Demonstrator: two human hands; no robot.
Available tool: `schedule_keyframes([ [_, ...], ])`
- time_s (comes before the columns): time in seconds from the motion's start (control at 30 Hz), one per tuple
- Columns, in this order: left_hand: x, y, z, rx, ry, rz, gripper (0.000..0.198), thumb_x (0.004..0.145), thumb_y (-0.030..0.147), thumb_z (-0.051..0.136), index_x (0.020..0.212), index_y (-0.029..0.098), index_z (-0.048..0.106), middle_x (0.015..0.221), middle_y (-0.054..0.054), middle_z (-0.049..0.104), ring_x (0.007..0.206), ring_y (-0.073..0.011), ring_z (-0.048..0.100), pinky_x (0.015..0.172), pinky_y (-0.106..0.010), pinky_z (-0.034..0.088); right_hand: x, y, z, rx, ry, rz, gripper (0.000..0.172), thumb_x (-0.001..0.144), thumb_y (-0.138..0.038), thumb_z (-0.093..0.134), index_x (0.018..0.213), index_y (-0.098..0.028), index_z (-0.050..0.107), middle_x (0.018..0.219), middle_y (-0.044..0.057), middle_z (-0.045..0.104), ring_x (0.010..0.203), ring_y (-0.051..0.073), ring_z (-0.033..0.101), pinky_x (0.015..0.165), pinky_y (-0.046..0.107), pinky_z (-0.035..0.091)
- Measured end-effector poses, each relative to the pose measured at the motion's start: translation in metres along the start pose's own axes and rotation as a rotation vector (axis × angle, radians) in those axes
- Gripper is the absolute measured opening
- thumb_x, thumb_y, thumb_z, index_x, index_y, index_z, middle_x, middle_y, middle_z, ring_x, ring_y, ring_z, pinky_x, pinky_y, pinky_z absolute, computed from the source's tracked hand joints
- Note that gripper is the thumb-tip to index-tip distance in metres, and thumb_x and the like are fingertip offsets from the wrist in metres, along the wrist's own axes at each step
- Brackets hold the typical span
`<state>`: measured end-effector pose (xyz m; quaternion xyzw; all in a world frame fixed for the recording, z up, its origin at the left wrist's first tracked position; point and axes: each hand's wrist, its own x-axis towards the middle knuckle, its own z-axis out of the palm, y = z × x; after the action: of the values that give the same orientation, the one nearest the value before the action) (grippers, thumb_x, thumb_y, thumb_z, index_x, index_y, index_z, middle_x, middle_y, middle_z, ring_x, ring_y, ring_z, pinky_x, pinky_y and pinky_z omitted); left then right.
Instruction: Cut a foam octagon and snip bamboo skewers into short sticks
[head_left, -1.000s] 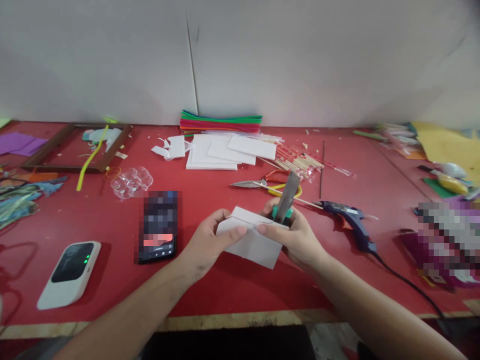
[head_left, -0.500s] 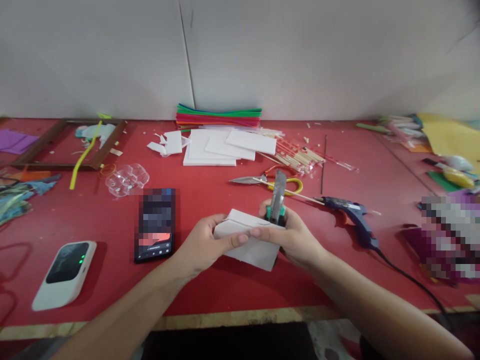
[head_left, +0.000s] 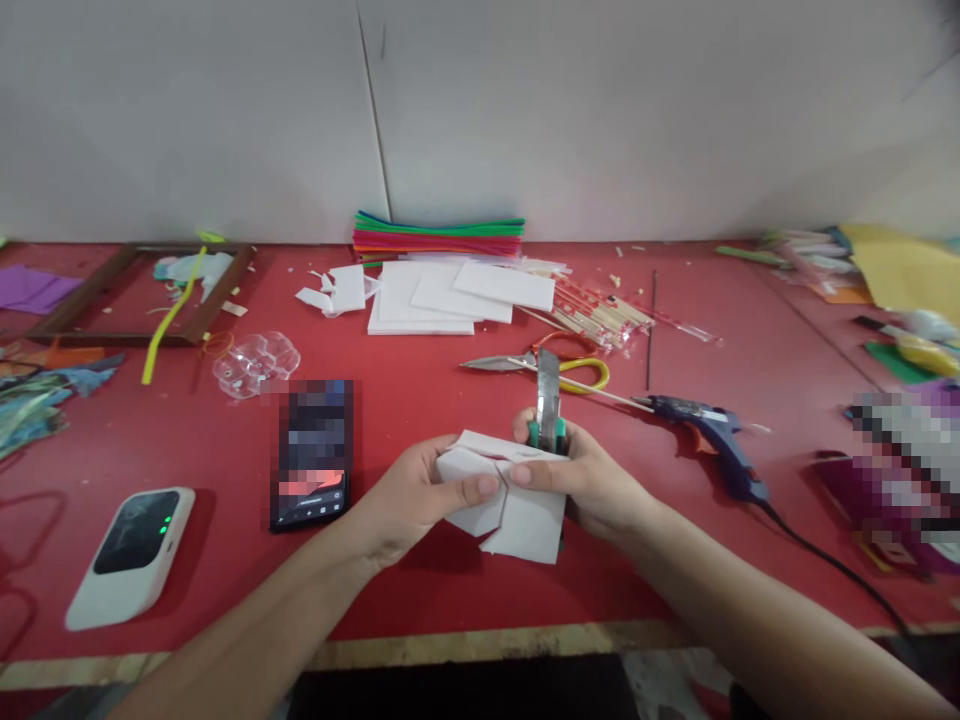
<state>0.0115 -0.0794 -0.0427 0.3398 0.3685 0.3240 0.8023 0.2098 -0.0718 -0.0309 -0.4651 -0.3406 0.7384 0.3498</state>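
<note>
Between both hands is a white foam board piece (head_left: 531, 515), held just above the table. A crack runs through its lower part, splitting it into two portions that still meet near my thumbs. My left hand (head_left: 420, 495) grips the left portion, thumb on top. With my right hand (head_left: 592, 480) I pinch the right portion under the thumb and also hold a utility knife (head_left: 549, 400) with a green handle. Its blade end points away from me. Fingers behind the board are partly hidden.
Scissors (head_left: 499, 364) and a wooden stick lie beyond my hands. To the right is a glue gun (head_left: 701, 425) with its cord. A phone (head_left: 311, 450) and a white device (head_left: 131, 555) sit left. White foam sheets (head_left: 420, 315) and pipe cleaners (head_left: 439, 235) lie at the back.
The foam board has split along a line between my thumbs, and a gap now shows at its lower edge. The utility knife has shifted slightly left and down in my right hand.
</note>
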Motion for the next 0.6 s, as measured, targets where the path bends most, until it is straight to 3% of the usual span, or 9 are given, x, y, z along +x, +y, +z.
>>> schedule_keyframes([
  [0.17,-0.0003,0.0027,0.0016,-0.153,0.058,-0.028,0.038,0.073,0.026,0.087,0.105,0.016,0.070,0.093,-0.006,0.073,0.079,-0.0156,0.067,0.073,-0.027,0.053,0.0024,-0.0010,-0.0013,0.047,0.036,0.007,0.058,0.051,-0.035,0.094,0.085,-0.023,0.049,0.066,-0.005,0.061,0.052,0.013,0.059,0.048,0.023,0.046],
  [0.6,-0.0001,-0.0014,0.0025,-0.286,-0.032,-0.031,0.031,0.069,0.027,0.090,0.092,0.018,0.070,0.086,-0.002,0.069,0.074,-0.0136,0.068,0.069,-0.026,0.058,0.0029,0.0016,-0.0017,0.163,-0.053,0.012,0.057,0.052,-0.035,0.092,0.086,-0.024,0.048,0.067,-0.005,0.063,0.053,0.013,0.058,0.048,0.024,0.047],
])
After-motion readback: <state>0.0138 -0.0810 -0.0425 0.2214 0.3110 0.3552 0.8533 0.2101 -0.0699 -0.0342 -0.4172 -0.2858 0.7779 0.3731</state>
